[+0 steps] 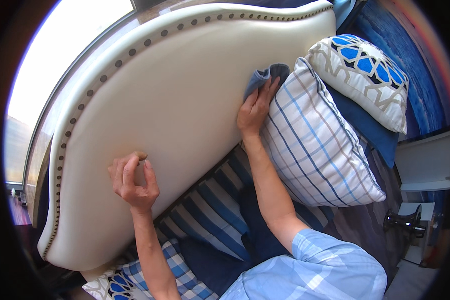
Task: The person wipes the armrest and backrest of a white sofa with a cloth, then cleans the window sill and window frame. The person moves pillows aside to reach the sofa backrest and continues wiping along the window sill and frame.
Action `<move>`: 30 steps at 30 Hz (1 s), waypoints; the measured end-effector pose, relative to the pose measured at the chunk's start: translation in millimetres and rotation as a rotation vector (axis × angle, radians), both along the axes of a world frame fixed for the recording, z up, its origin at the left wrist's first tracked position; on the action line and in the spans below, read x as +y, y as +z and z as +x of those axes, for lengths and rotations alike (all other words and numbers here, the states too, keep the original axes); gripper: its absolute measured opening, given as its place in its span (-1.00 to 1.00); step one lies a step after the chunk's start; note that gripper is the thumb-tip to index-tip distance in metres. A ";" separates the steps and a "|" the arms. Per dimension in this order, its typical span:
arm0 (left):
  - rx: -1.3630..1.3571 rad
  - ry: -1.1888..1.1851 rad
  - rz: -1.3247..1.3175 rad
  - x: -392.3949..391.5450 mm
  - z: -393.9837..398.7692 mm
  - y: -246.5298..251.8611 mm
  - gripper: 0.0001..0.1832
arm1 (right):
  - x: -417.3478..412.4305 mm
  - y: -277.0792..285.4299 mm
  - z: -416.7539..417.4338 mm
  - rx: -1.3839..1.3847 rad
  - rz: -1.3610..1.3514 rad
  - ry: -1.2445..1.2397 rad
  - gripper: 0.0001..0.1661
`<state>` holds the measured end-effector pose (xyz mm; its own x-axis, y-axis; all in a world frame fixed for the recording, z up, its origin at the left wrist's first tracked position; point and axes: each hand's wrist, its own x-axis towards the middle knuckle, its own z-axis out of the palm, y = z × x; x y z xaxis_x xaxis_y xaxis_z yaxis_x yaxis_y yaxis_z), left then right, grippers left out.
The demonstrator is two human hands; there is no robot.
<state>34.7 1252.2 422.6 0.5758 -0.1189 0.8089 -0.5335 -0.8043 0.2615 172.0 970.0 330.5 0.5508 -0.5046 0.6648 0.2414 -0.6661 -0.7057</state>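
Note:
A cream upholstered headboard [165, 101] with a row of dark nailheads along its curved edge spans the view before me. My right hand [255, 108] holds a folded grey-blue cloth [258, 80] flat to its right part, close beside a plaid pillow [311, 138]. Lower left, my left hand [135, 182] is raised at the headboard with bent fingers, a gap between thumb and forefinger, and nothing visible in it. Whether its fingertips touch the surface is unclear.
Behind the plaid pillow lean a dark blue pillow [363, 120] and a geometric-patterned pillow [360, 75]. A striped bedsheet [206, 215] lies below the headboard, with a checked pillow [195, 281] at lower left. A bright window [60, 56] is beyond the headboard.

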 end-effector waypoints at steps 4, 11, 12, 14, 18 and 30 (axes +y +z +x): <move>-0.019 0.034 0.035 -8.6 5.0 0.1 -0.73 | 5.6 -76.0 -23.4 0.057 0.330 0.099 -0.38; -0.039 0.029 0.055 -7.9 1.5 1.0 -0.74 | -16.5 -176.8 -22.2 0.220 0.315 -0.057 -0.40; -0.047 0.041 0.053 -8.4 1.2 -1.0 -0.74 | -15.1 -179.6 -21.2 0.227 0.289 -0.048 -0.39; -0.057 0.052 0.045 -10.1 2.3 -4.3 -0.74 | -12.2 -185.4 -23.5 0.328 0.277 -0.042 -0.37; -0.068 0.089 0.065 -11.7 3.5 -5.2 -0.75 | 6.7 -186.1 -34.9 0.467 0.306 -0.038 -0.36; -0.127 0.103 0.085 -25.5 17.8 -1.7 -0.75 | 143.3 -217.5 -134.1 0.554 1.791 0.266 -0.28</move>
